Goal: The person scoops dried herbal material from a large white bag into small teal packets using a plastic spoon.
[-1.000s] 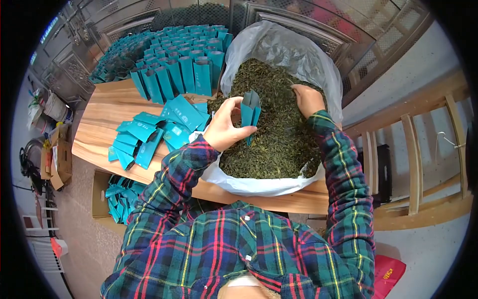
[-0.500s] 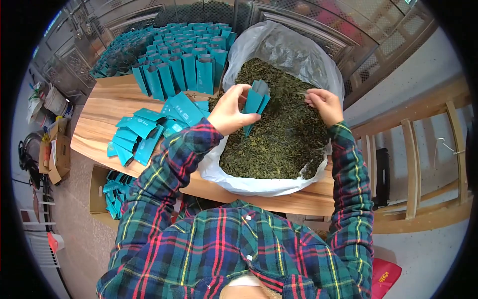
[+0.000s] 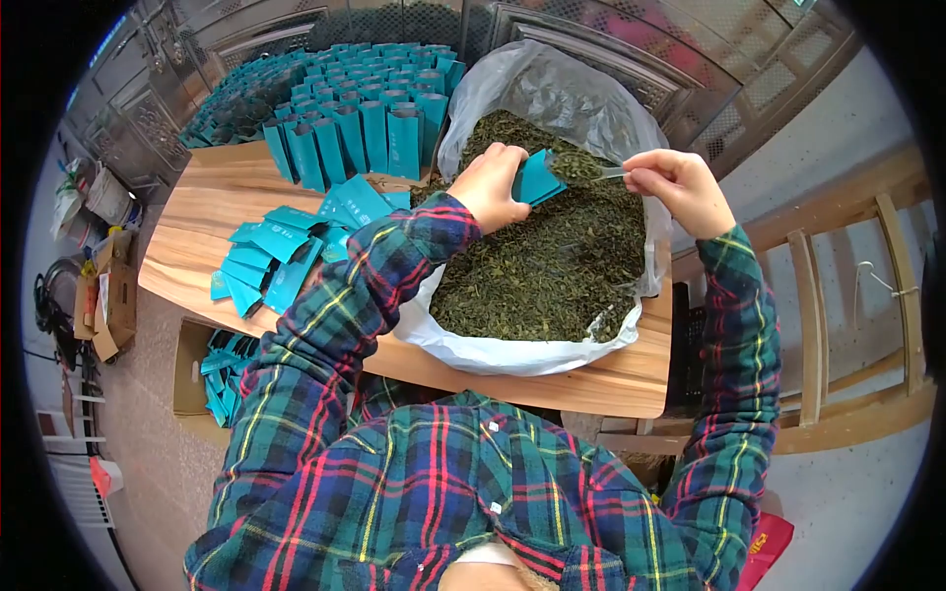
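Note:
My left hand grips a teal packet, tilted so that its mouth faces right. My right hand pinches the handle of a small pale spoon. Dried green leaves are heaped at the spoon's far end, close by the packet's mouth; the leaves hide the bowl itself. Both hands are above a big plastic bag with its top spread wide, full of loose dried leaves that look like tea.
Rows of upright teal packets stand at the back left of the wooden table. A pile of flat teal packets lies left of the bag. More fill a cardboard box on the floor. A wooden frame stands at right.
The packet has moved right and tipped from upright toward the right. My right hand has shifted right and up, and the spoon with leaves now shows beside the packet.

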`<state>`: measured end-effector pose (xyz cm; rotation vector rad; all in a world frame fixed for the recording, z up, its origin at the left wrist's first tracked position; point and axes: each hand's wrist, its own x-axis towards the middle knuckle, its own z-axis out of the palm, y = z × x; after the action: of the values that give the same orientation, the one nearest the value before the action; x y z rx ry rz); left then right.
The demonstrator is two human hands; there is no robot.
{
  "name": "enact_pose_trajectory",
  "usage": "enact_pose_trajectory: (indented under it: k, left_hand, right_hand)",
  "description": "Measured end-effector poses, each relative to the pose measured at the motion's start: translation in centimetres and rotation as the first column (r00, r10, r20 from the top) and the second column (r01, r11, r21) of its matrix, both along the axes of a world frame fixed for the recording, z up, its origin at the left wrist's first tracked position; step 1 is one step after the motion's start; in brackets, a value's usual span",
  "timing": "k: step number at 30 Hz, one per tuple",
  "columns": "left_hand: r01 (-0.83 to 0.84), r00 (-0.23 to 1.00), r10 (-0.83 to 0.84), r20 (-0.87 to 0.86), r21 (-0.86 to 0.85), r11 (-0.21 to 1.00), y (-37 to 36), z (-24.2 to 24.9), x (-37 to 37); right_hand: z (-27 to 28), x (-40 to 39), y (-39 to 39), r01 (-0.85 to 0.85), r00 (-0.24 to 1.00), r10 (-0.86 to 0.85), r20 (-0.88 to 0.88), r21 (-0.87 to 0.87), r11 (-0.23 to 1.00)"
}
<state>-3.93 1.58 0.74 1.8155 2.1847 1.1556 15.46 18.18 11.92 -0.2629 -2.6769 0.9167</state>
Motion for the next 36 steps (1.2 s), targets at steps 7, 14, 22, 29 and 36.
enact_pose_trajectory:
  k: [7, 14, 22, 29, 36]
  left_hand:
    - [-0.061, 0.989, 0.059, -0.135, -0.010, 0.998, 0.9, 1.2, 2.8]
    - [0.002, 1.000, -0.002, -0.004, -0.020, 1.000, 1.3, 0.2, 2.7]
    - [0.075, 0.972, -0.082, 0.222, 0.040, 0.996, 0.9, -0.5, 1.6]
    - [0.097, 0.875, -0.135, 0.464, 0.104, 0.990, -1.3, 0.2, 1.4]
    - [-0.229, 0.806, 0.077, 0.587, 0.189, 0.955, -15.0, 4.7, 0.3]
  right_hand:
    - [0.6, -2.4, -3.8, -0.123, 0.991, 0.075, 0.108, 0.570, 0.812]
    - [2.1, -1.2, -6.0, -0.080, 0.996, 0.014, 0.092, 0.775, 0.627]
    - [1.4, 1.8, -6.2, 0.226, 0.956, 0.000, -0.293, 0.737, 0.637]
    - [-5.0, 3.2, -4.3, 0.249, 0.946, -0.130, -0.298, 0.404, 0.880]
    - [-9.7, 6.3, -6.3, 0.330, 0.901, -0.275, -0.337, 0.119, 0.936]
